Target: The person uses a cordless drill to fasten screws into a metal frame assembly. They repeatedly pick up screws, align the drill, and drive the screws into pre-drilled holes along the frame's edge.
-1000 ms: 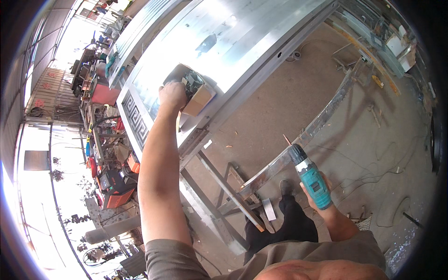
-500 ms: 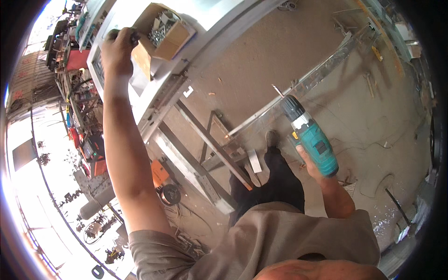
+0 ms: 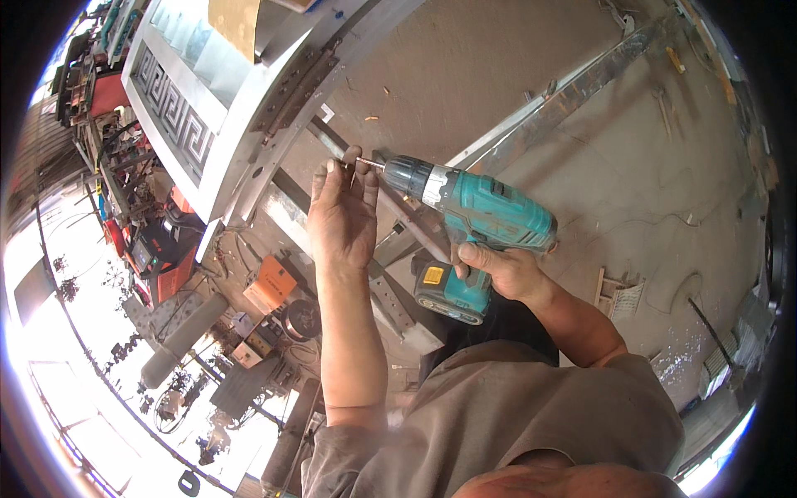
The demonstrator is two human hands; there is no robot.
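Note:
A teal and black cordless drill is held level across the middle of the view, with its chuck to the left. My right hand wraps round its grip, just above the teal battery with a yellow patch. From the chuck a thin driver bit points left. At the tip of that bit, my left hand is turned palm up with its fingers curled and pinching. Whatever small thing those fingers hold is too small and covered to make out.
A white metal panel with a dark key-pattern strip lies on a frame at upper left. The edge of a cardboard box shows at the top. An orange case sits below, and a long metal bar crosses the floor.
My left hand has come from the cardboard box down to the drill's tip. My right hand has swung the drill leftward and level. The view has shifted, so the box is mostly out of sight.

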